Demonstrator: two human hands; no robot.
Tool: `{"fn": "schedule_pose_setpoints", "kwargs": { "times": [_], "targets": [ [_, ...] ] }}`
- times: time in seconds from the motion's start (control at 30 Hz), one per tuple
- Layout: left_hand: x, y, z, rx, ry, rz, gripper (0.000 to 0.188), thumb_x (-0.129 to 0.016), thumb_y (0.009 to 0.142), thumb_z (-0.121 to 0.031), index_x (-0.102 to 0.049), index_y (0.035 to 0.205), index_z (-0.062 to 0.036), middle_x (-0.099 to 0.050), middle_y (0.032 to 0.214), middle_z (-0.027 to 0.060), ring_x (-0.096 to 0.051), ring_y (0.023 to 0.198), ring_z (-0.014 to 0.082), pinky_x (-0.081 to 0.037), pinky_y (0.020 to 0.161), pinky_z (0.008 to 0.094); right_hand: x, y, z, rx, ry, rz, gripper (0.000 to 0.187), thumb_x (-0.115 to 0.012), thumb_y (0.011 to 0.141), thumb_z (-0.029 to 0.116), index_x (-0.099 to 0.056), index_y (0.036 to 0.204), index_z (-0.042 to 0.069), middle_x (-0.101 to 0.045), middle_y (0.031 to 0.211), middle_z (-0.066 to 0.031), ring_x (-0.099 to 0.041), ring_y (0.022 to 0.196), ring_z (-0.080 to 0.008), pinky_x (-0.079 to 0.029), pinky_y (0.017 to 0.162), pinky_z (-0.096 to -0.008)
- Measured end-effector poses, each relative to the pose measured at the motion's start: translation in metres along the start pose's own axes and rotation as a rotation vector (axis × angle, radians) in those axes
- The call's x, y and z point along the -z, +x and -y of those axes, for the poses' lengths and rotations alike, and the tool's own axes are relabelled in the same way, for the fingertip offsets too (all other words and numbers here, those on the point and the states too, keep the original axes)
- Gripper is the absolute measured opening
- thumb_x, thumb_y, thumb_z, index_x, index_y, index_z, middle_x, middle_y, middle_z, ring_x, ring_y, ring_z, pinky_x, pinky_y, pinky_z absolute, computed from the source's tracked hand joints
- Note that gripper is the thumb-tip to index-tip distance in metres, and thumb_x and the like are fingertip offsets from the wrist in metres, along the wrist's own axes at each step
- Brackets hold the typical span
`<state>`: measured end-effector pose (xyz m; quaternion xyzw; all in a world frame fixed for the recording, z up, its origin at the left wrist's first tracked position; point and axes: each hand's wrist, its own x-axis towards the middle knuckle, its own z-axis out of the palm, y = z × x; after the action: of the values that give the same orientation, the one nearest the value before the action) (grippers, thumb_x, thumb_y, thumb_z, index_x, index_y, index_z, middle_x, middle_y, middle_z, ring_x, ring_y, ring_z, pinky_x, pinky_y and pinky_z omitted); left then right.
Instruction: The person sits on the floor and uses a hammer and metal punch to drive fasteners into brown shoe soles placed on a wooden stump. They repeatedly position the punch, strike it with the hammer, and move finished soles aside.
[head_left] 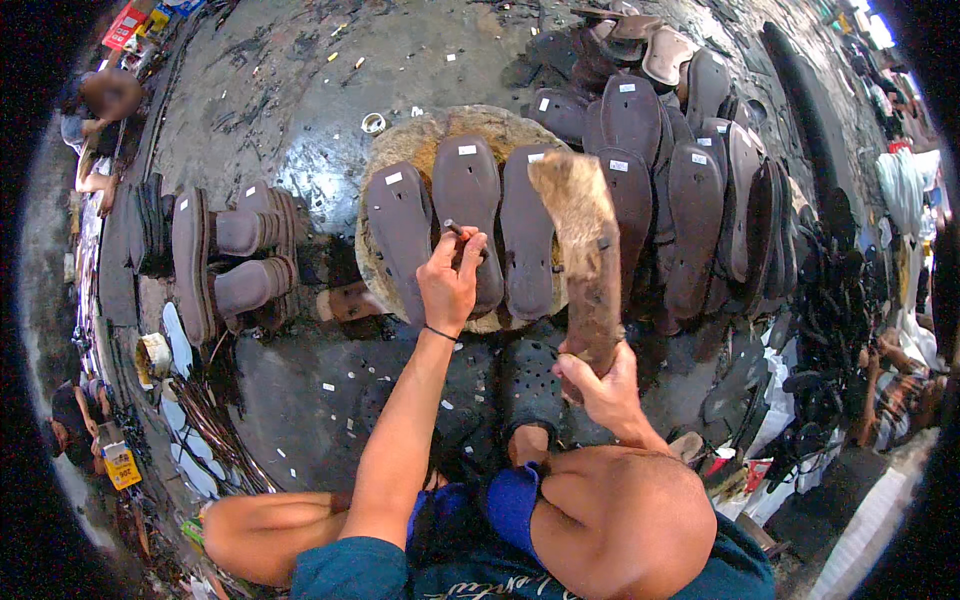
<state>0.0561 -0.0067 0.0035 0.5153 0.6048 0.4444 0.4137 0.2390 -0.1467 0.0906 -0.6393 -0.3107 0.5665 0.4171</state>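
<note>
Taking 12 o'clock as straight ahead, the left hand (450,280) has its fingers pinched on a short dark rod (455,228), held over the middle sole (466,185) — whether it touches is unclear. The right hand (605,385), toward 4 o'clock, has its fingers wrapped round a worn wooden club (585,240) pointing to 12. On the round block (415,138) the middle sole lies between the left sole (395,215) at 9 and the right sole (528,230) at 3. More brown soles (695,210) crowd 2 o'clock; strapped sandals (250,285) sit toward 9.
</note>
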Motion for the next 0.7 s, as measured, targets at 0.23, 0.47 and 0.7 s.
{"fn": "schedule_pose_setpoints", "kwargs": {
  "times": [0.23, 0.47, 0.7],
  "targets": [
    [0.014, -0.007, 0.015, -0.316, 0.277, -0.016, 0.018, -0.073, 0.090, -0.019, -0.071, 0.099, -0.0030, -0.074, 0.092, 0.0113, -0.073, 0.081, 0.0247, -0.057, 0.068, 0.0337, 0.016, 0.008, 0.068, 0.227, 0.442, 0.366, 0.049, -0.079, 0.077, 0.006, -0.059, 0.121, 0.003, -0.064, 0.103, -0.0116, -0.065, 0.091, -0.0241, -0.054, 0.076, -0.0357],
    [0.028, -0.027, 0.031, -0.363, 0.398, 0.213, 0.018, -0.068, 0.090, -0.012, -0.064, 0.106, -0.0061, -0.070, 0.108, 0.0163, -0.069, 0.090, 0.0324, -0.056, 0.076, 0.0385, 0.010, 0.001, -0.017, -0.267, -0.015, 0.496, 0.053, -0.075, 0.083, 0.025, -0.055, 0.127, 0.001, -0.067, 0.104, -0.0090, -0.065, 0.084, -0.0169, -0.055, 0.074, -0.0351],
    [0.028, 0.015, -0.011, 0.199, -0.034, 0.104, 0.024, -0.064, 0.099, -0.025, -0.057, 0.094, -0.0025, -0.073, 0.095, 0.0129, -0.072, 0.081, 0.0195, -0.057, 0.062, 0.0325, -0.015, 0.045, -0.019, -0.136, 0.226, 0.220, 0.038, -0.067, 0.089, 0.020, -0.053, 0.116, -0.002, -0.066, 0.092, -0.0121, -0.067, 0.078, -0.0213, -0.057, 0.070, -0.0366]
  ]
}}
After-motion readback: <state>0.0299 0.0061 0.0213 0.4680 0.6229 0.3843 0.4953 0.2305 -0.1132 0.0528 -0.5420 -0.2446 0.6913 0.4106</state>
